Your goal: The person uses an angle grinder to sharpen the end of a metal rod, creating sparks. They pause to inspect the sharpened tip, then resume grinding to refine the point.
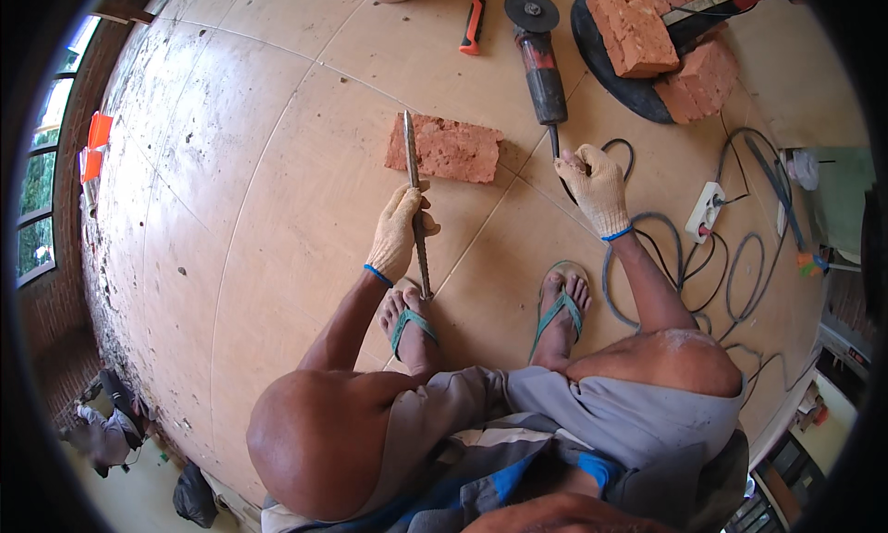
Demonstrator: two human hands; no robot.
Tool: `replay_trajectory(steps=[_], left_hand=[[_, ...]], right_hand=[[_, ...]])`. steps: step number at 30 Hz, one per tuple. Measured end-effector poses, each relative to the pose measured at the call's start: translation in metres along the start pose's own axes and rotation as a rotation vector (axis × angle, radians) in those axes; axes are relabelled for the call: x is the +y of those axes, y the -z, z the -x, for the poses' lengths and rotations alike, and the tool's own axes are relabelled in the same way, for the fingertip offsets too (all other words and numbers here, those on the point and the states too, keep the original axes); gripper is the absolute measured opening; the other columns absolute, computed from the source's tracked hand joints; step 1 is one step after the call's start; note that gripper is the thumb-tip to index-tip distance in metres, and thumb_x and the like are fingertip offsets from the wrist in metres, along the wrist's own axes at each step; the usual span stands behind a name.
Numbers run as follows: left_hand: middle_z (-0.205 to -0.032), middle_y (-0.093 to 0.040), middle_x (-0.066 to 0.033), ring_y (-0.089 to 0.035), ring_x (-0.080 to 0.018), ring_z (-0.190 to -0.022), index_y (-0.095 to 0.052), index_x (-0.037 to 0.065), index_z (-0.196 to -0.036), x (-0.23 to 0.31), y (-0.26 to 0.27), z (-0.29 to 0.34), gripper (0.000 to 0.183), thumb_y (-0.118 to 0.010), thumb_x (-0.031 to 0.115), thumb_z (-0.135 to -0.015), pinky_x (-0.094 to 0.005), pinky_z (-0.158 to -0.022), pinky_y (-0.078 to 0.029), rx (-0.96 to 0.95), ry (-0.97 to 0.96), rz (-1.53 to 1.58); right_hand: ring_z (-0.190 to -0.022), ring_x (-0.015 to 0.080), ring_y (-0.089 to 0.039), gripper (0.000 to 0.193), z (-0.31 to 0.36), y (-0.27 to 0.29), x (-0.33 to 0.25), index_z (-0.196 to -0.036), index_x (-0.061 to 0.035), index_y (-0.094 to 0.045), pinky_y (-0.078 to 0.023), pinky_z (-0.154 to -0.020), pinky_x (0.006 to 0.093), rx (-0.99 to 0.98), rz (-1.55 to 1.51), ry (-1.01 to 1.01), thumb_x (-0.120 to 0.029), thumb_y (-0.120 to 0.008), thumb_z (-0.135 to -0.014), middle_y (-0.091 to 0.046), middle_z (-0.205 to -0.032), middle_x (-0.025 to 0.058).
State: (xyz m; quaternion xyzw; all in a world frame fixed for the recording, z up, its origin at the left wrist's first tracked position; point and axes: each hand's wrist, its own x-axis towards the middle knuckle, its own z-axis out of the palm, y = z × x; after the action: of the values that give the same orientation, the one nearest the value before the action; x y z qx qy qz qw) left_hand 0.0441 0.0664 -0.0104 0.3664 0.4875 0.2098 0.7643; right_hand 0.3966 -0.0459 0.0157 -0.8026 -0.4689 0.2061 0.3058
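Observation:
My left hand (398, 229), in a knitted cream glove, is closed around a long steel chisel (411, 154). The chisel's pointed end reaches up over the left part of a rough red brick (458, 151) lying on the tiled floor; I cannot tell whether it touches. Its lower end comes down beside my left foot. My right hand (599, 192), gloved the same way, is closed with fingers curled, right of the brick. What it holds, if anything, is hidden. Close to it, an angle grinder (539, 70) with a dark disc lies on the floor, its cord passing by the fingers.
A hammer with a red-and-black handle (473, 29) lies at the far side. Broken bricks (633, 31) sit on a black round base (592, 52) at far right. Looped cables and a white power strip (706, 211) lie to the right. My sandalled feet (561, 311) are close below the brick.

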Motion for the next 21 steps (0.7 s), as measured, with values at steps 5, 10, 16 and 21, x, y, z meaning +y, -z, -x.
replay_trajectory(steps=[5, 10, 16, 21], left_hand=[[-0.102, -0.063, -0.0034, -0.069, -0.0128, -0.083, -0.062, 0.000, -0.149, -0.007, -0.003, -0.010, 0.044, -0.054, 0.033, -0.120, -0.0367, -0.084, -0.066, 0.020, -0.036, -0.007], [-0.103, -0.066, -0.0048, -0.072, -0.0151, -0.085, -0.063, -0.002, -0.139, -0.011, -0.015, -0.021, 0.038, -0.060, 0.029, -0.118, -0.0357, -0.084, -0.067, 0.149, -0.102, -0.195], [-0.105, -0.071, -0.0089, -0.072, -0.0148, -0.082, -0.063, -0.002, -0.130, -0.014, -0.017, -0.025, 0.035, -0.065, 0.030, -0.115, -0.0319, -0.079, -0.064, 0.247, -0.102, -0.295], [-0.104, -0.078, -0.0138, -0.074, -0.0186, -0.086, -0.069, -0.002, -0.126, -0.011, -0.014, -0.018, 0.039, -0.068, 0.034, -0.112, -0.0344, -0.080, -0.061, 0.272, -0.217, -0.585]], right_hand=[[-0.134, 0.0424, -0.063, 0.072, -0.059, -0.005, 0.011, -0.145, -0.0044, -0.063, -0.052, -0.112, 0.0510, 0.100, 0.103, 0.025, -0.052, -0.084, -0.095, -0.066, -0.142, 0.0245], [-0.153, 0.0476, -0.053, 0.115, -0.127, -0.018, 0.016, -0.170, 0.0007, -0.040, -0.046, -0.125, 0.0522, -0.049, 0.168, -0.159, -0.069, -0.081, -0.088, -0.055, -0.161, 0.0345], [-0.151, 0.0482, -0.056, 0.131, -0.162, -0.033, 0.016, -0.171, 0.0073, -0.033, -0.049, -0.122, 0.0524, -0.133, 0.087, -0.222, -0.073, -0.083, -0.080, -0.053, -0.161, 0.0386], [-0.147, 0.0466, -0.059, 0.128, -0.174, -0.032, 0.002, -0.162, 0.0104, -0.044, -0.050, -0.119, 0.0515, -0.205, 0.036, -0.264, -0.075, -0.085, -0.076, -0.058, -0.155, 0.0366]])
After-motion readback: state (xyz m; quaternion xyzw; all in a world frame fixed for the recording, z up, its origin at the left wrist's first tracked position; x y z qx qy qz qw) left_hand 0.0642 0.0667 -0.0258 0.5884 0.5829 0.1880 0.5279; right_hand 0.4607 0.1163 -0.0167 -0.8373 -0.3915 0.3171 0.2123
